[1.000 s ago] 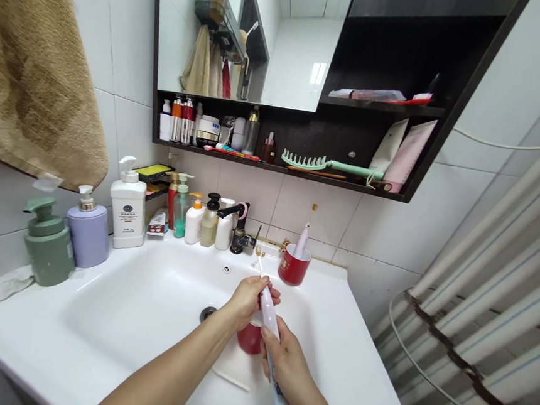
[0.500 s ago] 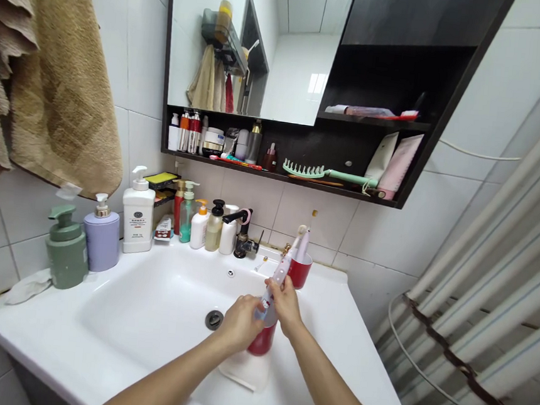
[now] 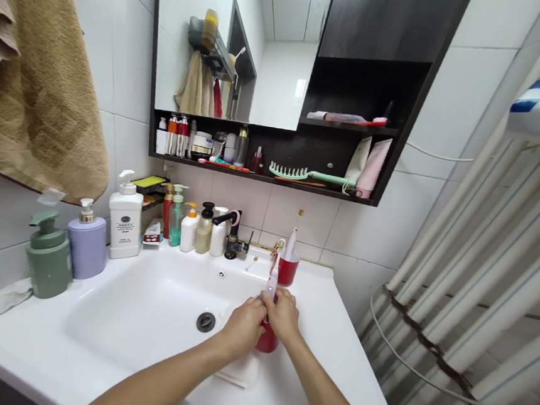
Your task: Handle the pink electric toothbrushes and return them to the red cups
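Over the right part of the sink, my right hand [image 3: 284, 311] is closed round a pale pink electric toothbrush [image 3: 272, 281]. The toothbrush stands nearly upright, head up, its lower end hidden by my fingers and the near red cup [image 3: 268, 341]. My left hand [image 3: 243, 326] is closed at the left side of that cup's rim; its fingertips are partly hidden. Under and beside the cup lies a whitish cloth [image 3: 240, 373]. Behind my hands, a second red cup [image 3: 288, 272] holds another pale electric toothbrush [image 3: 291, 243].
A black faucet [image 3: 233, 240] stands at the back of the white sink [image 3: 147, 305]. Several pump bottles line its left and back edges, including a purple bottle [image 3: 86, 246]. A dark mirror cabinet [image 3: 337, 192] hangs above. White pipes [image 3: 471, 277] run along the right.
The toothbrush has gone down into the near red cup, and my right hand has lowered with it. My left hand has shifted from the toothbrush's lower end to the cup's rim. The view has shifted slightly.
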{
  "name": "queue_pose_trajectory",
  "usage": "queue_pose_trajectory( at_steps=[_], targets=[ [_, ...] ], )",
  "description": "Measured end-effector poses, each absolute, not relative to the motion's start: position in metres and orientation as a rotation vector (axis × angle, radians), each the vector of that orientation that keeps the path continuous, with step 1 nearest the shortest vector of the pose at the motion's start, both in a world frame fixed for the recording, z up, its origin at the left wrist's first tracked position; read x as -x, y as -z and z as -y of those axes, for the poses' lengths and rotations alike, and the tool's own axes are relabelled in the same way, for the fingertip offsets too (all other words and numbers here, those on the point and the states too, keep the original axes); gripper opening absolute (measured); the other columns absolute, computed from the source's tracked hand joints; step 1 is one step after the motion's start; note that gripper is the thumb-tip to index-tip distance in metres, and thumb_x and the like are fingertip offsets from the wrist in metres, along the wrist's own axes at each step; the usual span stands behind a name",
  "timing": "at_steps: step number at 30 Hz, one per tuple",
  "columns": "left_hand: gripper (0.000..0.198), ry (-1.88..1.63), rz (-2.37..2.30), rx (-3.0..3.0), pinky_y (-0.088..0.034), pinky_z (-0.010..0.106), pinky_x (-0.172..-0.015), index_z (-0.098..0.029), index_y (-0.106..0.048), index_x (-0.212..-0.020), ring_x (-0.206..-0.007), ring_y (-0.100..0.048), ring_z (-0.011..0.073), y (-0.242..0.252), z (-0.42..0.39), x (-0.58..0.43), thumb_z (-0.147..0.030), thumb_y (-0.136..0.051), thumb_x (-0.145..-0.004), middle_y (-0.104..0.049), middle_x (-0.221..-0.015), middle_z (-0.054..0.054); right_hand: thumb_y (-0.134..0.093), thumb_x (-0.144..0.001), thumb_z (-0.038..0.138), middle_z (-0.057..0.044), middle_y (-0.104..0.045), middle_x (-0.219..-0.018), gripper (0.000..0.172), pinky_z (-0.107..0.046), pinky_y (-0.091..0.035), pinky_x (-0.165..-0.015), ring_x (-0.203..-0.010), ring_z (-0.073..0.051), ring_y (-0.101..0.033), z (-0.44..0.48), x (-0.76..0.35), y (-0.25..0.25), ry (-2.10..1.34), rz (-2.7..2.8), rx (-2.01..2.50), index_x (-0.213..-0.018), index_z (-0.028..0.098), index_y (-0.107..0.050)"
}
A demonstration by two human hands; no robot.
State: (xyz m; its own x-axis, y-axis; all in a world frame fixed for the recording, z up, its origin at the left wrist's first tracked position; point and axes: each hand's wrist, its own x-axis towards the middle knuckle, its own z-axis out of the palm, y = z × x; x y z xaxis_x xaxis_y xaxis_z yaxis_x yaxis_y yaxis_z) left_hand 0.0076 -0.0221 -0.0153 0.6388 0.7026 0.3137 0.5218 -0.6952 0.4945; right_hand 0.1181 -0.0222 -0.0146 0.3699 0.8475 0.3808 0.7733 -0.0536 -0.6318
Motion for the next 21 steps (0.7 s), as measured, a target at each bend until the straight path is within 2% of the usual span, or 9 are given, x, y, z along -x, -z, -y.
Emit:
queue_pose_trajectory(
  at_steps=[3, 11, 14, 17, 21],
  targets=[
    [0.014, -0.740, -0.914, -2.605, -0.035, 0.024, -0.070, -0.015, -0.051, -0.071, -0.080, -0.042, 0.0151, -0.004, 0.023, -0.031, -0.010, -0.043, -0.060, -0.051, -0.081, 0.004, -0.038, -0.067, 0.037, -0.010, -0.053, -0.093, 0.032, -0.028, -0.032, -0.070, -0.085, -0.022, -0.045, 0.024, -0.146, -0.003, -0.017, 1.391, 1.863, -0.081, 0.014, -0.055],
    [0.012, -0.787, -0.772, -2.737, -0.037, 0.025, -0.066, -0.013, -0.052, -0.070, -0.078, -0.044, 0.0173, -0.025, -0.001, -0.116, -0.012, -0.043, -0.062, -0.052, -0.078, 0.006, -0.040, -0.068, 0.034, -0.013, -0.054, -0.090, 0.030, -0.030, -0.033, -0.072, -0.087, -0.023, -0.046, 0.016, -0.226, -0.032, 0.175, 1.212, 2.042, -0.077, 0.010, -0.056],
    [0.013, -0.775, -0.763, -2.740, -0.037, 0.026, -0.066, -0.014, -0.052, -0.071, -0.080, -0.043, 0.0180, -0.022, -0.012, -0.136, -0.010, -0.043, -0.061, -0.052, -0.079, 0.007, -0.041, -0.071, 0.033, -0.010, -0.056, -0.083, 0.027, -0.032, -0.036, -0.071, -0.082, -0.019, -0.049, 0.009, -0.244, -0.028, 0.139, 1.173, 2.136, -0.076, 0.011, -0.055],
    [0.016, -0.780, -0.774, -2.732, -0.037, 0.026, -0.065, -0.014, -0.052, -0.073, -0.081, -0.043, 0.0188, -0.019, -0.022, -0.150, -0.010, -0.043, -0.061, -0.052, -0.080, 0.007, -0.039, -0.075, 0.030, -0.004, -0.052, -0.091, 0.024, -0.032, -0.040, -0.069, -0.079, -0.013, -0.050, -0.002, -0.255, -0.025, 0.052, 1.178, 2.198, -0.089, 0.014, -0.050],
    [0.020, -0.777, -0.807, -2.729, -0.037, 0.027, -0.067, -0.013, -0.052, -0.079, -0.082, -0.043, 0.0189, -0.018, -0.035, -0.160, -0.010, -0.041, -0.062, -0.051, -0.083, 0.008, -0.039, -0.075, 0.027, -0.004, -0.049, -0.097, 0.025, -0.033, -0.041, -0.069, -0.081, -0.013, -0.050, -0.020, -0.262, -0.027, -0.056, 1.212, 2.224, -0.096, 0.016, -0.046]
  ],
)
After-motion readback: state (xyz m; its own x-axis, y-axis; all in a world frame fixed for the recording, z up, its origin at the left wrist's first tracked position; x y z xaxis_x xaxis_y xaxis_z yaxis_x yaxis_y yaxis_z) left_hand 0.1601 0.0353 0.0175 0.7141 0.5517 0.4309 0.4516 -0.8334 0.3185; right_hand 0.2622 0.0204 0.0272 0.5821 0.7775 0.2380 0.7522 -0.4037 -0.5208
